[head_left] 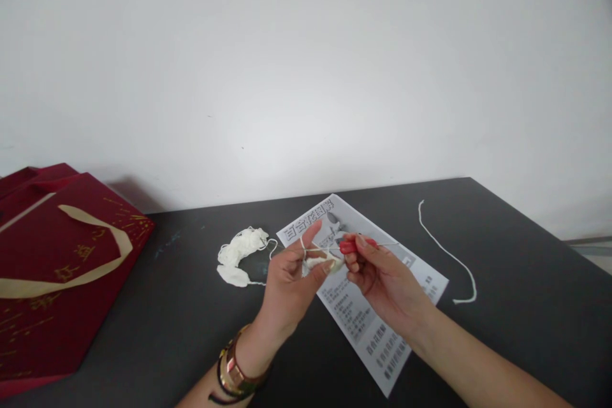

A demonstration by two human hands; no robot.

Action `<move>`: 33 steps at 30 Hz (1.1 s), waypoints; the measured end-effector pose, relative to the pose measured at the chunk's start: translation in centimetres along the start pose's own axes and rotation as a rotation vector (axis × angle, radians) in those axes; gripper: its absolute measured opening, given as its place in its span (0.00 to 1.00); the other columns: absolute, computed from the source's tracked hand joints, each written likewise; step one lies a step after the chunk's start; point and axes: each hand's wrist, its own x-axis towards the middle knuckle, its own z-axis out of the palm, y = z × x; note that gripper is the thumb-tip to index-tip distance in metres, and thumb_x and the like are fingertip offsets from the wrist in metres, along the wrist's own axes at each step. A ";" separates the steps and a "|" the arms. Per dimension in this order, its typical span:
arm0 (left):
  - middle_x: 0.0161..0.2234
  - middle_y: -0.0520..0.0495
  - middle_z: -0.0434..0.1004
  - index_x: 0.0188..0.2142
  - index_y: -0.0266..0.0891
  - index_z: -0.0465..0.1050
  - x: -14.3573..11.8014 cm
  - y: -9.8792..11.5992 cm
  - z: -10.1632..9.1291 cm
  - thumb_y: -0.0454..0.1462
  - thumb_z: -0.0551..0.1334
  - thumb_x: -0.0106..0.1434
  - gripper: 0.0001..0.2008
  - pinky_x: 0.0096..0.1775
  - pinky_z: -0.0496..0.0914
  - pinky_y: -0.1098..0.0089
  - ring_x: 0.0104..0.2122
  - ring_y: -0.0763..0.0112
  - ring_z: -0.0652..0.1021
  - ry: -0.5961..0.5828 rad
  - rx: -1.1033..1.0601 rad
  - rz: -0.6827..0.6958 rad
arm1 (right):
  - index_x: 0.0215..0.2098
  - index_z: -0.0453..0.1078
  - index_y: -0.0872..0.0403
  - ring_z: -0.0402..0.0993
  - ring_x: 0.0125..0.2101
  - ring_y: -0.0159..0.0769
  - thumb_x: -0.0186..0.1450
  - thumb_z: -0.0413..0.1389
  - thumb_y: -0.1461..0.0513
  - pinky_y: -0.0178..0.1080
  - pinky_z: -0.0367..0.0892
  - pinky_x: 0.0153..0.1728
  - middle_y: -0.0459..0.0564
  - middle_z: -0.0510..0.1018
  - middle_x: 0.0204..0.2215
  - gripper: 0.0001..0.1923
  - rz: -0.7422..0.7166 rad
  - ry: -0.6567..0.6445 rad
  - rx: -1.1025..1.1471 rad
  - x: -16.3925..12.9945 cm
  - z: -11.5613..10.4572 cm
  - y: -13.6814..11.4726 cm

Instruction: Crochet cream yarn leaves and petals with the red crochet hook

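My left hand [291,271] pinches a small cream crocheted piece [324,261] between thumb and fingers, with yarn looped over the raised index finger. My right hand [380,277] grips a crochet hook with a red handle [356,245]; its thin metal shaft pokes out to the right and its tip meets the crocheted piece. Both hands hover just above a printed instruction sheet [373,325] lying on the dark table [526,306]. Bracelets circle my left wrist.
A loose clump of cream yarn [239,255] lies on the table left of the sheet, its strand leading toward my left hand. A separate length of cream yarn [449,255] curves at the right. A dark red gift bag [52,268] lies at the left edge. A white wall stands behind.
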 end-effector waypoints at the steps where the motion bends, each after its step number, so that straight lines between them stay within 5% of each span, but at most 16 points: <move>1: 0.34 0.48 0.80 0.40 0.43 0.82 -0.1 -0.2 0.2 0.33 0.72 0.51 0.15 0.44 0.68 0.63 0.37 0.64 0.76 0.015 -0.003 -0.004 | 0.34 0.78 0.57 0.73 0.21 0.23 0.56 0.68 0.58 0.25 0.74 0.25 0.44 0.80 0.24 0.12 -0.009 0.008 -0.007 -0.1 0.1 0.1; 12: 0.32 0.51 0.79 0.52 0.45 0.74 -0.2 0.1 0.4 0.33 0.70 0.55 0.24 0.40 0.69 0.70 0.33 0.72 0.76 -0.044 -0.078 -0.097 | 0.32 0.78 0.59 0.67 0.19 0.24 0.59 0.65 0.56 0.24 0.65 0.16 0.45 0.77 0.21 0.12 -0.139 0.035 -0.130 -0.4 0.3 -0.3; 18: 0.29 0.54 0.79 0.49 0.46 0.76 -0.3 -0.1 0.5 0.33 0.71 0.53 0.23 0.44 0.69 0.67 0.35 0.71 0.77 0.017 -0.007 -0.028 | 0.32 0.79 0.59 0.67 0.19 0.23 0.59 0.65 0.57 0.24 0.64 0.16 0.45 0.78 0.21 0.12 -0.132 0.048 -0.130 -0.3 0.3 -0.1; 22: 0.35 0.48 0.81 0.35 0.41 0.80 -0.3 -0.6 0.1 0.33 0.70 0.54 0.08 0.48 0.68 0.63 0.43 0.62 0.77 0.056 0.090 0.047 | 0.31 0.79 0.59 0.67 0.18 0.22 0.59 0.65 0.56 0.24 0.65 0.17 0.45 0.76 0.20 0.12 -0.093 0.051 -0.112 -0.1 -0.1 -0.2; 27: 0.38 0.46 0.82 0.30 0.40 0.80 -0.2 -0.9 -0.1 0.31 0.70 0.54 0.04 0.58 0.57 0.60 0.51 0.59 0.73 0.067 0.194 0.106 | 0.31 0.79 0.60 0.69 0.19 0.24 0.58 0.66 0.57 0.25 0.67 0.18 0.46 0.78 0.21 0.11 -0.170 0.049 -0.153 -0.4 0.1 -0.1; 31: 0.52 0.45 0.76 0.29 0.40 0.79 -0.4 -1.2 0.2 0.32 0.70 0.54 0.03 0.55 0.62 0.61 0.55 0.57 0.71 0.140 0.182 0.100 | 0.32 0.79 0.58 0.72 0.21 0.27 0.55 0.68 0.58 0.28 0.71 0.22 0.47 0.80 0.22 0.11 -0.283 0.062 -0.176 -0.9 0.3 0.2; 33: 0.49 0.45 0.78 0.32 0.41 0.80 -0.5 -1.2 0.5 0.33 0.70 0.54 0.06 0.51 0.66 0.63 0.51 0.59 0.74 0.160 0.153 0.084 | 0.32 0.79 0.58 0.72 0.21 0.28 0.56 0.67 0.58 0.29 0.71 0.22 0.47 0.80 0.22 0.11 -0.276 0.059 -0.162 -0.7 0.3 0.3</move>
